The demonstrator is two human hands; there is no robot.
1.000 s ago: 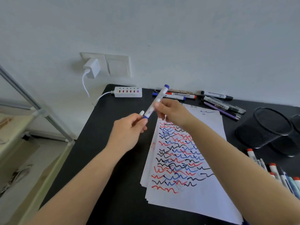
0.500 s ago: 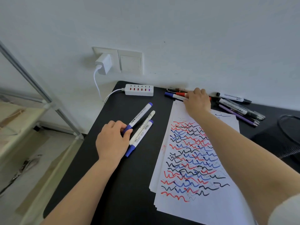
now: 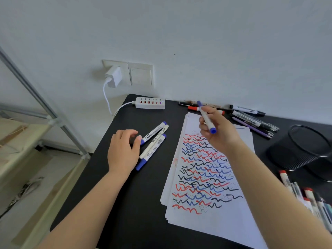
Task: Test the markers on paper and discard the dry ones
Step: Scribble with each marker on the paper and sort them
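Right hand (image 3: 221,131) is raised over the far end of the paper stack (image 3: 212,223), fingers curled round a blue-capped marker (image 3: 206,117) held at a slant, one blue end pointing toward 12 o'clock, the other blue end down by the fingers. Left hand (image 3: 124,151) rests on the black table (image 3: 125,212) at 9 o'clock of the stack, fingers loosely bent, thumb touching the near end of a whiteboard marker (image 3: 154,131); it does not grip it. Three markers lie side by side there: that whiteboard marker, an acrylic marker (image 3: 156,139) just beside it, and a third blue-capped marker (image 3: 151,152) touching the acrylic one. The top sheet is covered with red, blue and black wavy test lines. At 12 to 1 o'clock of the stack, along the wall, lies a row of pens and markers (image 3: 249,117). At 3 o'clock stands a black mesh cup (image 3: 303,150), tilted in view; its contents cannot be made out. At 4 o'clock, a blurred cluster of red-capped markers (image 3: 305,194) at the frame edge. A white USB hub (image 3: 150,103) sits at 11 o'clock, cabled to a wall charger (image 3: 113,77)
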